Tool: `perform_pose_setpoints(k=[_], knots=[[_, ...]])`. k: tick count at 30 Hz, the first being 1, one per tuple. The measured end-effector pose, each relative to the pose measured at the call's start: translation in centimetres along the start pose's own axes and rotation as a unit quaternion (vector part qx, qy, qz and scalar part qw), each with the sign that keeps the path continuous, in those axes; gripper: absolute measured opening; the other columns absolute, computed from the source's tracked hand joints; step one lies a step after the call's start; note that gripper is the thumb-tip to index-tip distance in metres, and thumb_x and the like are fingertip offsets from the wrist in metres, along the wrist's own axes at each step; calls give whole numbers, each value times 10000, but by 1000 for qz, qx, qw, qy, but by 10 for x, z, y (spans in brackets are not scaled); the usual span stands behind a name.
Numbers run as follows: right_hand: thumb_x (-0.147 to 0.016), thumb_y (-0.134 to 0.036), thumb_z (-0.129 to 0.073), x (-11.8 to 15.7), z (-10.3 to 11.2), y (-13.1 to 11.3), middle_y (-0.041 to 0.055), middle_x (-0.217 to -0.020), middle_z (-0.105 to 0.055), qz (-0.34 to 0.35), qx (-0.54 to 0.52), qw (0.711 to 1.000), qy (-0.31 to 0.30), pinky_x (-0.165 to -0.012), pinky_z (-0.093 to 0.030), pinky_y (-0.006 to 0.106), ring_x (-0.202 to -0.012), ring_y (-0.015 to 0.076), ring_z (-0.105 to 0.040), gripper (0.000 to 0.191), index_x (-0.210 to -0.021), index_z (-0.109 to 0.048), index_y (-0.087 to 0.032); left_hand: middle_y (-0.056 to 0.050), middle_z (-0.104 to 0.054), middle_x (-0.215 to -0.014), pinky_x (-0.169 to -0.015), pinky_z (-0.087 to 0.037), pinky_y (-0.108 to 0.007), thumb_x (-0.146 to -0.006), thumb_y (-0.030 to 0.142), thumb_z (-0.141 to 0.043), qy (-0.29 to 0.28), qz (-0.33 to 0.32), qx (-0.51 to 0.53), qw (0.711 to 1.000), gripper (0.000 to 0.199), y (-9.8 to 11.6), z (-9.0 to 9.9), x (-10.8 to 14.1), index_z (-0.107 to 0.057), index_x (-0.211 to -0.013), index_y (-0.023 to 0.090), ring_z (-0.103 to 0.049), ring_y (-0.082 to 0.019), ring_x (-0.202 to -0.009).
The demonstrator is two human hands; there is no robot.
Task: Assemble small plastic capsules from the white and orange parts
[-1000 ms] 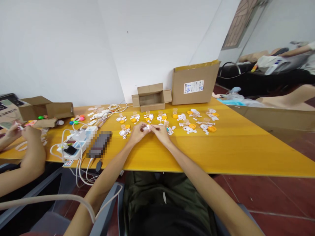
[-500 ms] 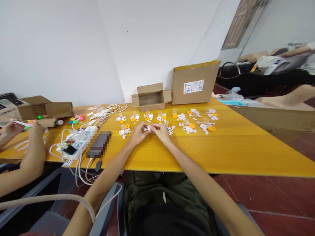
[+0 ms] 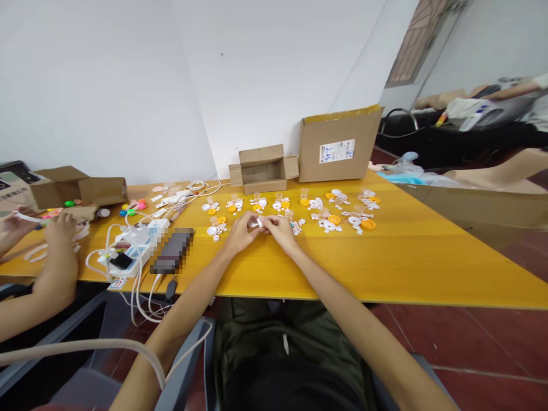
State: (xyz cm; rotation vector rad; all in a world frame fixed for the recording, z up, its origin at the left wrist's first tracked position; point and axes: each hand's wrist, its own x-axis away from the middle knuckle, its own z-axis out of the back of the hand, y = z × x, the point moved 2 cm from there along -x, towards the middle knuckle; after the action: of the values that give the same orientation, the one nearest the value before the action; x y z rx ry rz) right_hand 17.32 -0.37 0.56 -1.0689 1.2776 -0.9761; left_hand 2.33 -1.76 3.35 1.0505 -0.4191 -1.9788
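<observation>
My left hand (image 3: 242, 233) and my right hand (image 3: 278, 230) meet over the yellow table (image 3: 265, 268), fingers closed from both sides on a small white plastic part (image 3: 259, 222). Fingers cover most of it, so its exact kind does not show. Around my hands lie small piles of white and orange plastic pieces with clear cups. One pile with white wheel-like pieces (image 3: 216, 230) is left of my left hand. Another pile of white pieces (image 3: 296, 226) lies just beyond my right hand. Further right is an orange disc (image 3: 368, 224).
An open small carton (image 3: 264, 176) and a larger closed carton (image 3: 338, 149) stand against the wall. On the left are a power strip (image 3: 143, 245) with cables and a phone (image 3: 173, 251). Beyond them, a co-worker's hands (image 3: 60, 228) hold a white strip near coloured balls.
My hands stay in nearly the same place, with the white part shifted slightly between the fingers. At left, the co-worker's hands have moved a little.
</observation>
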Motion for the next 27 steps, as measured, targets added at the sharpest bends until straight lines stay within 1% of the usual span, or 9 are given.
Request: perform_pose_setpoints(k=[6,11,13,16,19,22,24,27], knots=[[-707,-668,-739,0,-1,2,52,-758,-773,10,-11,1000,-3,-666,-615,353,-715,243,-734,462,-747,-761,-208,2,-728,-862,-742,-538,-279,-792,260,-743,-18,65,58,996,189,-3,-1,-2,-650,-946,203,-672,-173,-785],[-660,-592,-808,-2,0,3,47,-836,-799,31,-16,999,21,-775,-627,382,-805,258,-751,378,-765,-758,-232,2,-727,-838,-719,-533,-275,-777,313,-767,-31,78,56,995,226,-5,-2,-3,-674,-947,195,-661,-170,-747],[-662,-561,-812,-3,1,2,48,-845,-801,37,-15,999,31,-816,-622,389,-834,258,-751,346,-768,-755,-236,-6,-735,-852,-729,-540,-283,-795,318,-752,-35,77,56,995,210,-4,-2,-4,-684,-947,191,-669,-175,-757],[-675,-542,-801,-3,2,2,54,-853,-799,34,-23,998,37,-830,-622,400,-848,261,-750,332,-786,-754,-233,-19,-742,-865,-730,-547,-291,-842,335,-706,-37,69,59,995,192,-3,-2,-4,-697,-966,189,-676,-182,-762],[-677,-540,-794,-2,1,2,63,-860,-796,21,-40,998,32,-772,-632,399,-827,266,-748,348,-814,-755,-223,-26,-739,-883,-744,-548,-296,-858,299,-681,-27,48,44,998,177,-2,-1,-3,-698,-999,194,-674,-183,-776],[-682,-549,-785,-1,-1,3,69,-845,-792,11,-47,999,11,-695,-632,382,-777,260,-742,372,-836,-758,-212,-36,-735,-926,-805,-548,-314,-848,262,-693,-7,17,6,1000,174,0,1,-1,-703,-1013,208,-673,-195,-837],[-681,-554,-784,0,-1,3,64,-828,-788,9,-47,999,1,-680,-630,371,-757,252,-738,378,-837,-761,-210,-39,-734,-941,-837,-547,-324,-849,265,-701,-4,7,-11,1000,174,0,2,0,-706,-1016,218,-670,-202,-871],[-683,-547,-781,-1,-1,4,58,-832,-787,9,-45,999,-2,-696,-629,368,-771,251,-739,367,-835,-756,-215,-35,-732,-927,-844,-548,-328,-855,274,-699,-12,12,-10,1000,166,0,2,0,-704,-1014,224,-671,-204,-871]])
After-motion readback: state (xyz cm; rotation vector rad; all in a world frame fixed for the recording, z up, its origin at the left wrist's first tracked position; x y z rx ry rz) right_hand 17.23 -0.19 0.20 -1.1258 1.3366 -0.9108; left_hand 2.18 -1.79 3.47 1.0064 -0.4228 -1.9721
